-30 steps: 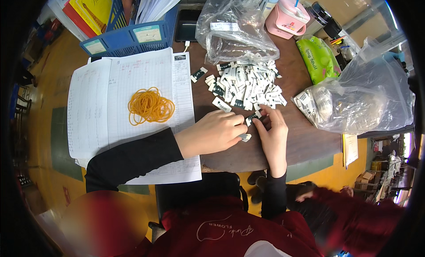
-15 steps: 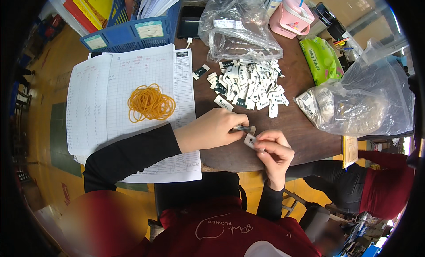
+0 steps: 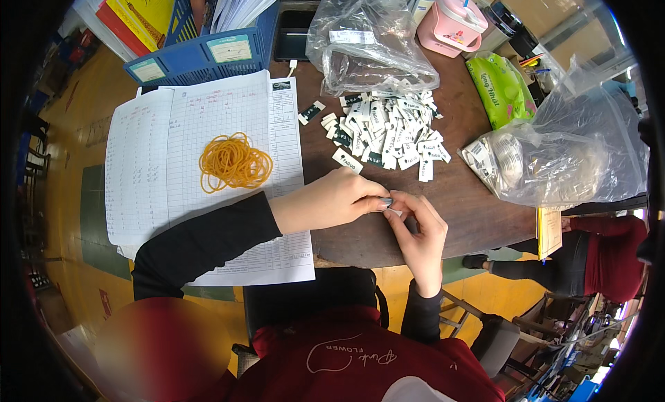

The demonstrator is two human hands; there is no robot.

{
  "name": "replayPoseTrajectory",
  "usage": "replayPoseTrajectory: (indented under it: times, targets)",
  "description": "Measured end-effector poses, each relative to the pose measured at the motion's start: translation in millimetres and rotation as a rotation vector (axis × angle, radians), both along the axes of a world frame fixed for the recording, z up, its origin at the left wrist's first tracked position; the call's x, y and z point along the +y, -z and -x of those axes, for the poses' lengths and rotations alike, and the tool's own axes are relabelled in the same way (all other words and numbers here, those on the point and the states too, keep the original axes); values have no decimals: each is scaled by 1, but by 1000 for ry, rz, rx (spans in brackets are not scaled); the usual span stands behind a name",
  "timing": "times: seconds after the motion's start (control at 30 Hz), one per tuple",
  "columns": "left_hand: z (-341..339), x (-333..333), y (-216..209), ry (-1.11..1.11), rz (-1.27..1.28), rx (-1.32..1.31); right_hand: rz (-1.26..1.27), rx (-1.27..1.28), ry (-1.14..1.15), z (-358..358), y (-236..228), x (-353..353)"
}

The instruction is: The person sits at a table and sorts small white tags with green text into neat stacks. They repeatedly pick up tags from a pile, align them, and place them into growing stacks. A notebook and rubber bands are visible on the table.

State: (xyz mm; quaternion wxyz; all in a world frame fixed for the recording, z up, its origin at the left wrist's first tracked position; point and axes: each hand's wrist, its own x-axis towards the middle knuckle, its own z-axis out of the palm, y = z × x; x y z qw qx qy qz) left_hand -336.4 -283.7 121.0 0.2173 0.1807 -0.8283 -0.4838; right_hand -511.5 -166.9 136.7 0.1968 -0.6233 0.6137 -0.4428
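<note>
Near the table's front edge, my left hand is closed, thumb and fingers pinching a small stack of labels that its fingers now mostly cover. Meeting it fingertip to fingertip is my right hand, which pinches a white label at the edge of that stack. Just beyond my hands lies a loose heap of small white and dark green labels. One white label lies at the heap's near edge, and a dark green one sits apart on its left.
Yellow rubber bands lie on an open ledger at left, before a blue file basket. Plastic bags and a phone are behind; a filled bag, green packet and pink container stand right.
My right hand has moved left and up, bringing its label against the stack in my left hand. At the right, a person in a red top has shifted away from the table.
</note>
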Motion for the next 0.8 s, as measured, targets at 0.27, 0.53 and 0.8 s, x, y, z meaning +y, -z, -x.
replayPoseTrajectory:
  times: [0.27, 0.53, 0.8]
  targets:
    - [-1, 5, -1, 16, 212, 6, -9, 98, 52, -2, 1, 0]
    - [-3, 9, 0, -16, 466, 34, -55, 224, -87, 5, 4, -2]
    - [-3, 8, 1, -21, 654, -70, 16, 227, -209, 21, -33, -15]
